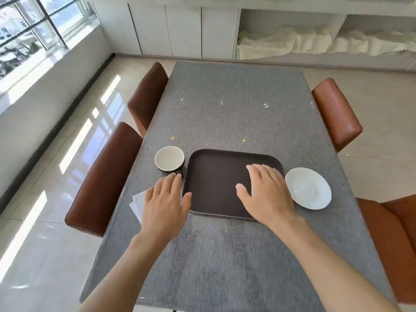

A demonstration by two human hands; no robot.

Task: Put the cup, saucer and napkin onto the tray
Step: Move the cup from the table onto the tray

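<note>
A dark brown tray (216, 176) lies on the grey table with nothing in it. To its left stands a dark cup (169, 158) with a white inside, its handle toward me. Right of the tray rests a white saucer (308, 188). A white napkin (138, 202) lies at the table's left edge, mostly hidden under my left hand (163, 204). That hand is open, fingers spread, fingertips close to the cup's handle, thumb over the tray's left rim. My right hand (266, 192) hovers open over the tray's right half, just left of the saucer.
The grey table (236, 104) stretches far ahead. Brown leather chairs stand at its left (105, 179) and right (335, 113) sides, another at the near right (391, 239). White cabinets line the far wall, and a window is at the left.
</note>
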